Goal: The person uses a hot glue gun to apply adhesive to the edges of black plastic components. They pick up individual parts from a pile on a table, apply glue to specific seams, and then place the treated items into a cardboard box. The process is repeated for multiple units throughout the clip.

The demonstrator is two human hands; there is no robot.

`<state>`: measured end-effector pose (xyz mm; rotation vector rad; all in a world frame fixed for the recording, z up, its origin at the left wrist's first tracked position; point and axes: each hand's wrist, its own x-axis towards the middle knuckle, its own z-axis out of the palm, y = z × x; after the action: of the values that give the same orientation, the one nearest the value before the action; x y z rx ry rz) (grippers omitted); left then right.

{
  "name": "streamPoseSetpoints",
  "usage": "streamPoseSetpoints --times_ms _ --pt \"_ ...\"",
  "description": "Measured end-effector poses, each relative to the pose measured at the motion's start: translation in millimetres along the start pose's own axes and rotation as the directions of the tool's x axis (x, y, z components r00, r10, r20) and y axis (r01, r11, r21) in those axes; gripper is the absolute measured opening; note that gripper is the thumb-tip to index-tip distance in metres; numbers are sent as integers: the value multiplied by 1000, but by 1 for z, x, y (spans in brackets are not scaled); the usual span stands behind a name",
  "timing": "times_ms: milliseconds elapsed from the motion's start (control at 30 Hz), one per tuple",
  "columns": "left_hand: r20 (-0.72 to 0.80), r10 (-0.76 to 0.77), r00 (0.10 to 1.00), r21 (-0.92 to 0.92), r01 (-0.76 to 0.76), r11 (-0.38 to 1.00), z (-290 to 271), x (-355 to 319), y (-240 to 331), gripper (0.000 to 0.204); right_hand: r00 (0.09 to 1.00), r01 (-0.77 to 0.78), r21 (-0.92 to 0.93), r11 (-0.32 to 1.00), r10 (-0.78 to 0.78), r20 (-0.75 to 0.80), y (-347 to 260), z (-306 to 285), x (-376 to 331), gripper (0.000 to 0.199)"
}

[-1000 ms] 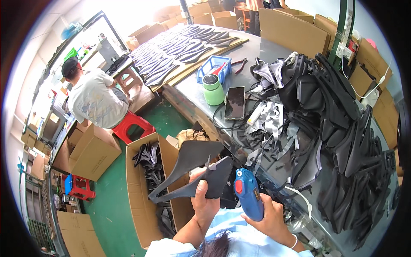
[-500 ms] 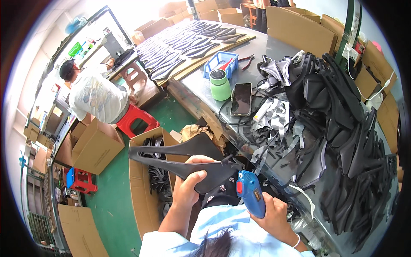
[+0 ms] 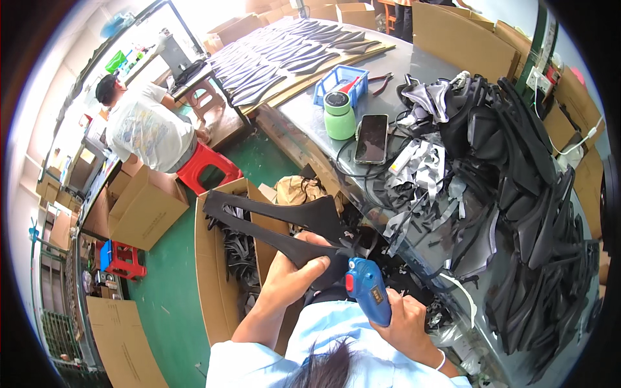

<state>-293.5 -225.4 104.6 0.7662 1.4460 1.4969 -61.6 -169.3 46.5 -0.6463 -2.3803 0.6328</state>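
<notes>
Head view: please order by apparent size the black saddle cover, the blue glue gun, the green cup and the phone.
1. Black saddle cover, held by the left hand.
2. Blue glue gun, in the right hand.
3. Phone and green cup look alike; both lie farther away, so their rank is unsure.

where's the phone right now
In the head view the phone lies flat on the grey table, upper middle, just right of the green cup and left of the pile of black parts.

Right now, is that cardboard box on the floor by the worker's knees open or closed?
Open. The cardboard box has its flaps standing up, and black pieces show inside it, below the black saddle-shaped part that the left hand holds.
</notes>
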Motion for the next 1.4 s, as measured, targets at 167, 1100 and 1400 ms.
streamPoseSetpoints --times_ms 167,1100,1400 --pt "-370 -101 924 -254 4 967 -60 -9 -47 34 992 -125 -10 992 125 26 12 2 -8 65" --pt "122 30 992 16 -33 999 71 66 -125 15 951 -268 122 956 283 -123 19 -9 -36 63" --pt "479 8 878 700 -388 599 244 155 -110 52 793 -395 255 883 467 -392 37 -22 -66 64"
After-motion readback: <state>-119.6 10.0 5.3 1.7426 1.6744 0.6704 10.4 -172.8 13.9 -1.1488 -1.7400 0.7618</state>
